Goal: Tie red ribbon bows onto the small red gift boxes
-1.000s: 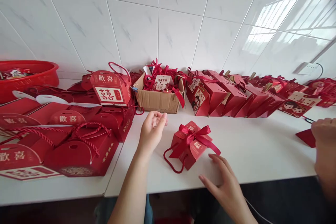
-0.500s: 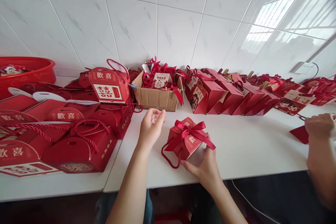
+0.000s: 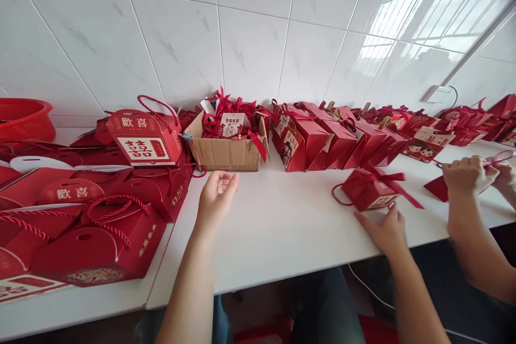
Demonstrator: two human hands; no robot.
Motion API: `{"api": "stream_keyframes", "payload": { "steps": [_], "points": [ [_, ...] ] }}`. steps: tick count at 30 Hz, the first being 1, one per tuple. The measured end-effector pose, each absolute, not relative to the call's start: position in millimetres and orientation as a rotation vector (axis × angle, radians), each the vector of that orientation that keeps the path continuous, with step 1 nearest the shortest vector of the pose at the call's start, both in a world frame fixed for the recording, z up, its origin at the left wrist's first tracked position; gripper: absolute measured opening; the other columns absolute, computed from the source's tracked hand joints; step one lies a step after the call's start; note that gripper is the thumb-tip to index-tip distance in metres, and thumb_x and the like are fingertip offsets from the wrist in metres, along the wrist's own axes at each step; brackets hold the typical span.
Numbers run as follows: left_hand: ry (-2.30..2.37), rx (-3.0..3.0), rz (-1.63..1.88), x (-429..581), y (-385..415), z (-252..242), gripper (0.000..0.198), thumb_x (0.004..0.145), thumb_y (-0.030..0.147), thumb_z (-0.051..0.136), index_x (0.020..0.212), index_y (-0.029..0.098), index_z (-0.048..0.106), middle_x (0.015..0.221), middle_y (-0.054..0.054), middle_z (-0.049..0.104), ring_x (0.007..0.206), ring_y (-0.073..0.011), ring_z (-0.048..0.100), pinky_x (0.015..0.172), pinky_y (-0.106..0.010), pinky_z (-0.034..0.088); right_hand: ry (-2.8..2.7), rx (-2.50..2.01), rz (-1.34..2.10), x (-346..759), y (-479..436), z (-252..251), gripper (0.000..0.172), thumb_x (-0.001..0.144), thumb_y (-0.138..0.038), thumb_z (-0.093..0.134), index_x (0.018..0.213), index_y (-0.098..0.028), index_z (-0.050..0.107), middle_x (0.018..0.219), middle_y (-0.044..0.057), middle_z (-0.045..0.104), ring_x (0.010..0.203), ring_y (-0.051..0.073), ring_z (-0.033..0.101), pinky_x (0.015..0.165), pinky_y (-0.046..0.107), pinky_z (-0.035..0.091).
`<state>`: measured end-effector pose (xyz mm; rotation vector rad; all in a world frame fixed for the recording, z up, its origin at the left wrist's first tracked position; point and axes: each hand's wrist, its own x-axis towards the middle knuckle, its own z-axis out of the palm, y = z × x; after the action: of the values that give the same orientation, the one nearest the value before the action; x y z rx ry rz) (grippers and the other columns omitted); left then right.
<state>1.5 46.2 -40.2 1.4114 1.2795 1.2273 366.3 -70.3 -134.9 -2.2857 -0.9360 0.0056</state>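
My right hand (image 3: 385, 228) holds a small red gift box (image 3: 363, 191) by its near lower edge, thumb on the left and fingers at the right. A red ribbon bow (image 3: 379, 178) is tied over the box, and a twisted cord handle loops out at its left. Over the white table, my left hand (image 3: 216, 196) is half curled with the thumb apart, and nothing shows in it. Just behind it stands a cardboard box (image 3: 226, 155) filled with red ribbons (image 3: 237, 107) and a printed card (image 3: 233, 124).
Red gift boxes with rope handles (image 3: 97, 247) crowd the left, one upright box (image 3: 145, 137) among them, beside a red basin (image 3: 26, 121). Tied red boxes (image 3: 322, 142) line the tiled wall. At right, a co-worker's hands (image 3: 467, 174) hold a ribbon near a red box (image 3: 437, 188).
My right hand has moved the ribboned box to the right along the table, towards the co-worker. My left hand stays near the cardboard box. The view has turned somewhat to the right.
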Motion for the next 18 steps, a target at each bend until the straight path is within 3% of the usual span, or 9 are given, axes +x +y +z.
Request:
{"api": "stream_keyframes", "payload": {
  "steps": [5, 11, 15, 18],
  "points": [
    [1.277, 1.438, 1.211, 1.8, 50.0, -44.3, 0.040, 0.073, 0.056, 0.061, 0.084, 0.020, 0.049, 0.082, -0.002, 0.060, 0.080, -0.0187, 0.060, 0.068, -0.028, 0.043, -1.073, -2.588, -0.025, 378.9, -74.7, -141.5, 0.073, 0.083, -0.055, 0.036, 0.133, -0.002, 0.040, 0.142, 0.025, 0.039, 0.133, 0.039, 0.033, 0.105, 0.056, 0.029],
    [1.283, 1.464, 1.196, 1.6, 50.7, -47.4, 0.039, 0.073, 0.056, 0.060, 0.085, 0.020, 0.049, 0.084, -0.003, 0.061, 0.080, -0.0184, 0.060, 0.067, -0.027, 0.042, -1.111, -2.558, -0.041, 369.4, -76.0, -149.1, 0.066, 0.084, -0.052, 0.034, 0.126, -0.003, 0.050, 0.141, 0.024, 0.040, 0.133, 0.039, 0.033, 0.106, 0.056, 0.028],
    [1.283, 1.515, 1.194, 0.1, 48.9, -46.7, 0.034, 0.076, 0.052, 0.057, 0.079, 0.019, 0.050, 0.073, 0.000, 0.058, 0.073, -0.0158, 0.056, 0.065, -0.025, 0.039, -1.183, -2.166, -0.149, 350.8, -58.0, -126.3, 0.066, 0.078, -0.052, 0.046, 0.126, -0.007, 0.050, 0.139, 0.024, 0.042, 0.130, 0.036, 0.040, 0.101, 0.052, 0.038],
    [1.285, 1.555, 1.180, -3.5, 45.7, -44.8, 0.032, 0.078, 0.049, 0.056, 0.071, 0.019, 0.050, 0.066, 0.002, 0.054, 0.068, -0.0139, 0.052, 0.063, -0.023, 0.038, -1.416, -1.757, -0.219, 311.5, -26.3, -78.7, 0.053, 0.080, -0.049, 0.053, 0.122, -0.017, 0.054, 0.135, 0.018, 0.048, 0.127, 0.032, 0.044, 0.103, 0.051, 0.037]
  ]
}}
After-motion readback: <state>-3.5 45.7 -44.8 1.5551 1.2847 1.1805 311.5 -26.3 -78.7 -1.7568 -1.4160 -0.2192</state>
